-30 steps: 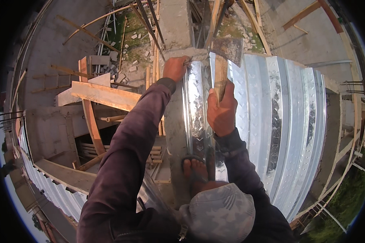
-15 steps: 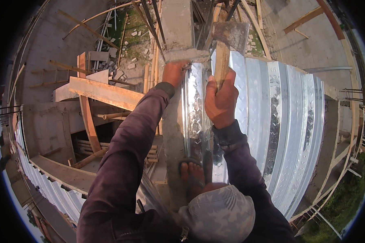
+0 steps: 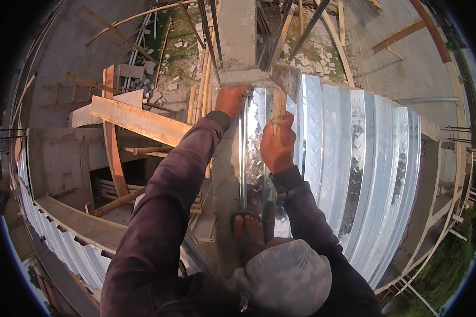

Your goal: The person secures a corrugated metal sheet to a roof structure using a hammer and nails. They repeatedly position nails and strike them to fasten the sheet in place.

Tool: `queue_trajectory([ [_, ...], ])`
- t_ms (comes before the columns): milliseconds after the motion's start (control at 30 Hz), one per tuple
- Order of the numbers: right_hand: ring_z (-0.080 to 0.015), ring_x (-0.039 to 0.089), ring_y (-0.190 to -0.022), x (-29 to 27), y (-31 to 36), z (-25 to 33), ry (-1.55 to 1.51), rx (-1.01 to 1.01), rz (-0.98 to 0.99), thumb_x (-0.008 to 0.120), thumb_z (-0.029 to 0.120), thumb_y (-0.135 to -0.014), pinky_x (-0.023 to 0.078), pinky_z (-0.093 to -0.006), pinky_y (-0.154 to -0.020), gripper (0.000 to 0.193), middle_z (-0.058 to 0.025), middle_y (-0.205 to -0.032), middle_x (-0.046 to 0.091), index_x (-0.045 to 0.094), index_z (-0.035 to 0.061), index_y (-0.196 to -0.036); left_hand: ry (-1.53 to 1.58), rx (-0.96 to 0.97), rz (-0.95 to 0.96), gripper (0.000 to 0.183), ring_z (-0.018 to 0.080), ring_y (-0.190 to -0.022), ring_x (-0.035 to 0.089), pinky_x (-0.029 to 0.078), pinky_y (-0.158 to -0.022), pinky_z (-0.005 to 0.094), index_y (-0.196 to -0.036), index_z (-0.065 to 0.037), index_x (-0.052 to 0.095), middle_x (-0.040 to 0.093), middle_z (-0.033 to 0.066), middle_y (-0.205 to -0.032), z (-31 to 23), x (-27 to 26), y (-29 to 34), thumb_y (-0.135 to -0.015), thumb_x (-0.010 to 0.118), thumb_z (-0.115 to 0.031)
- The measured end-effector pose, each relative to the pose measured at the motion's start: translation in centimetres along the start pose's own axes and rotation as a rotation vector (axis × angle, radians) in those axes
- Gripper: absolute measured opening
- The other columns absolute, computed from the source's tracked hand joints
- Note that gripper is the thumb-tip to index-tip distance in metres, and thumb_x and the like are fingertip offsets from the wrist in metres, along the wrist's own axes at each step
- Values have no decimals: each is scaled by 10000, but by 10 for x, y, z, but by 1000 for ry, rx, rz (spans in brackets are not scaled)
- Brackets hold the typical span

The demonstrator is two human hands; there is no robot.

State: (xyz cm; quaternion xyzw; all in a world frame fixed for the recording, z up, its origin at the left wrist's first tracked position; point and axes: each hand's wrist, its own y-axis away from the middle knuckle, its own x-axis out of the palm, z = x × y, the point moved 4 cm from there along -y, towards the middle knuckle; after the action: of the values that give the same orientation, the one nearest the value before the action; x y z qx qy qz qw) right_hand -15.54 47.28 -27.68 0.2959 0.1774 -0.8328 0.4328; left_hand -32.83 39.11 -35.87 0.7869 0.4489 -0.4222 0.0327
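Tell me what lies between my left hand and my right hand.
In the head view, a strip of shiny patterned metal sheeting shows between your left hand and your right hand, which grips the wooden-handled tool.

A hatchet (image 3: 279, 103) with a light wooden handle and a worn, brownish head is being held over ribbed silver metal decking (image 3: 328, 158), which is lying flat, glinting.
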Motion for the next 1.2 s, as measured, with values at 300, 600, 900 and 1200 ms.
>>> queue_trajectory([
  [300, -468, 636, -761, -11, 8, 17, -241, -93, -329, 556, 70, -930, 487, -489, -652, 249, -250, -789, 640, 427, -23, -1122, 31, 7, -31, 201, 345, -784, 683, 550, -700, 421, -969, -134, 735, 707, 141, -854, -1, 3, -2, -787, 681, -67],
  [600, -218, 621, -592, -72, 4, 76, -441, -109, -302, 577, 126, -966, 481, -366, -555, 283, -117, -695, 603, 424, -30, -1146, -100, -18, -4, 465, 329, -928, 681, 561, -786, 398, -1174, -178, 675, 696, 129, -1106, 8, -26, 21, -751, 645, 14],
  [900, -150, 587, -615, 7, -3, 7, -37, -129, -178, 594, 138, -936, 481, -330, -541, 211, -128, -728, 571, 491, 21, -1077, 182, -287, -262, 253, 161, -878, 719, 546, -770, 296, -1171, -9, 674, 740, 113, -1025, -27, -191, 128, -930, 597, 0],
  [1200, -155, 535, -607, -142, -3, 149, -796, -663, -823, 563, 177, -983, 499, -306, -582, 474, -125, -762, 547, 272, -41, -1287, 510, -786, -769, 377, 16, -446, 388, 283, -395, 191, -1141, -8, 641, 480, -47, -598, -27, -344, 281, -957, 660, -337],
])
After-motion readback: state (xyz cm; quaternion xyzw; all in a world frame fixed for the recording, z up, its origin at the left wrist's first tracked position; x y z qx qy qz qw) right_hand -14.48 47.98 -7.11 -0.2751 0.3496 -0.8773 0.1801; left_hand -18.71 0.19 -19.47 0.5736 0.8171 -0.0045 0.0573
